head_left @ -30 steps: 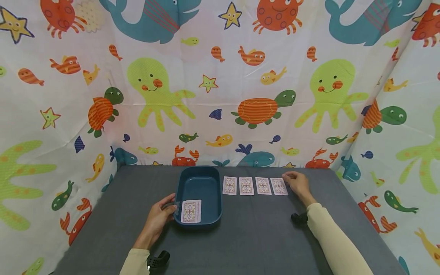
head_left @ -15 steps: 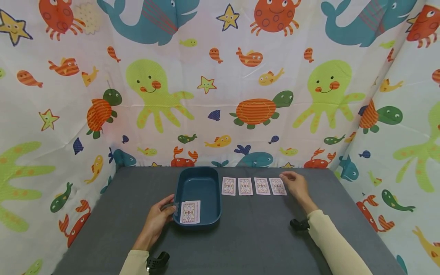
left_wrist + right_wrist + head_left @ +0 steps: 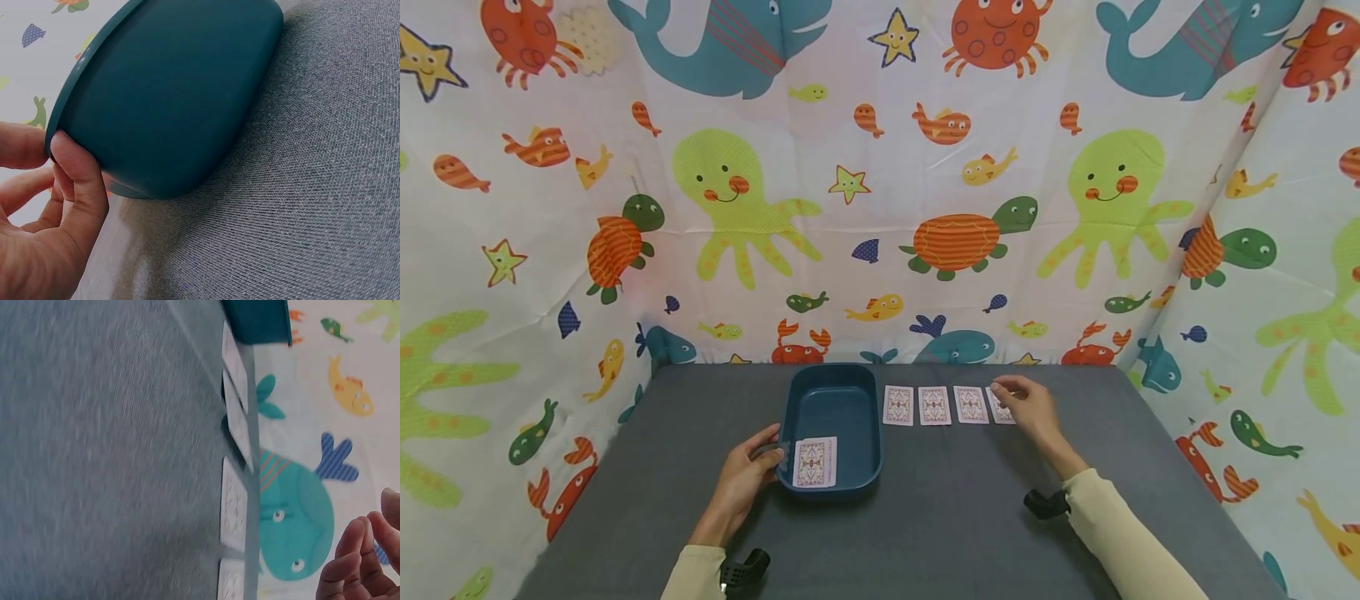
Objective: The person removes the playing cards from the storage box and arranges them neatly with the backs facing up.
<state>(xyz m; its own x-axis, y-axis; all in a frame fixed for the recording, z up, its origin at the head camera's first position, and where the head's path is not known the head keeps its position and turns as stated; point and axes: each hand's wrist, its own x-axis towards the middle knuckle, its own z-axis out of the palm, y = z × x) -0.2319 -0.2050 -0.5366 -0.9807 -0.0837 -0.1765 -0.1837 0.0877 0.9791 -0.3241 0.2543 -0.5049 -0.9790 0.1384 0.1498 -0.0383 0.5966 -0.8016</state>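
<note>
A dark teal plastic tub [image 3: 835, 408] stands on the table, with a small pile of playing cards [image 3: 815, 463] lying in its near left corner. My left hand [image 3: 741, 479] pinches the tub's left rim between thumb and fingers, as the left wrist view shows at the tub wall [image 3: 169, 94]. Several playing cards, patterned backs up, lie in a row right of the tub, starting with the leftmost card [image 3: 898, 406]. Above the rightmost card [image 3: 997, 407] hovers my right hand [image 3: 1033, 412], partly covering it. Its fingers [image 3: 351, 540] are loosely bent, with nothing visible between them.
A grey cloth covers the table [image 3: 940, 525]. Behind it hangs a white curtain [image 3: 887, 225] printed with sea animals, which also runs along the left and right sides. The card row lies near the table's far edge.
My right hand has moved left from beside the rightmost card to above it, now covering part of it. The left hand and tub stay in place; the view shifts slightly.
</note>
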